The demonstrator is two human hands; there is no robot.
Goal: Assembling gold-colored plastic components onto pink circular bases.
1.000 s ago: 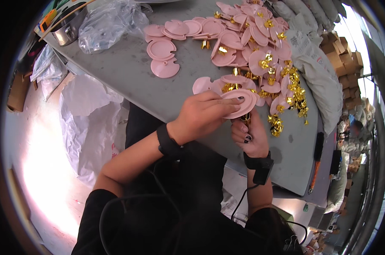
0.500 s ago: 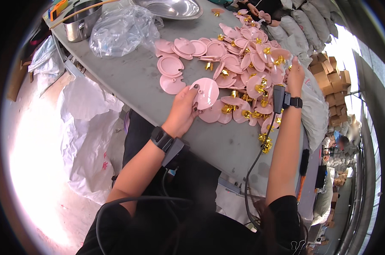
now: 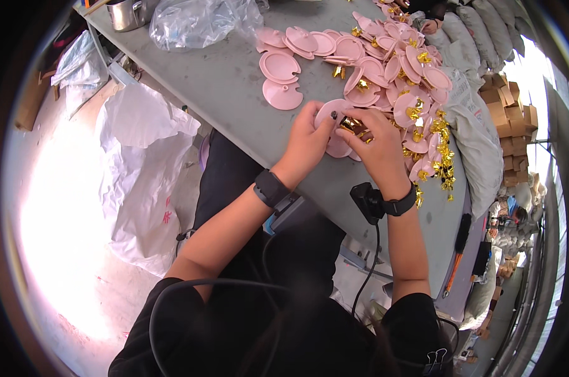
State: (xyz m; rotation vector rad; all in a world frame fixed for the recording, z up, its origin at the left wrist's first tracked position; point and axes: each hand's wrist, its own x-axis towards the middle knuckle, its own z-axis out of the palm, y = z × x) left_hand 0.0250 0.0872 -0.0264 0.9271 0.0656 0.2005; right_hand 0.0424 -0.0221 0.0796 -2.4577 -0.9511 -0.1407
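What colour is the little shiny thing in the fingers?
Gold. The shiny piece sits against a pink disc, seen in the head view.

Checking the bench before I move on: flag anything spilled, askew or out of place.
A few gold bows trail from the pile to the grey table's right edge, loose. Otherwise nothing stands out.

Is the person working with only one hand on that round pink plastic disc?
No: both the left hand and the right hand are on the round pink plastic disc over the grey table.
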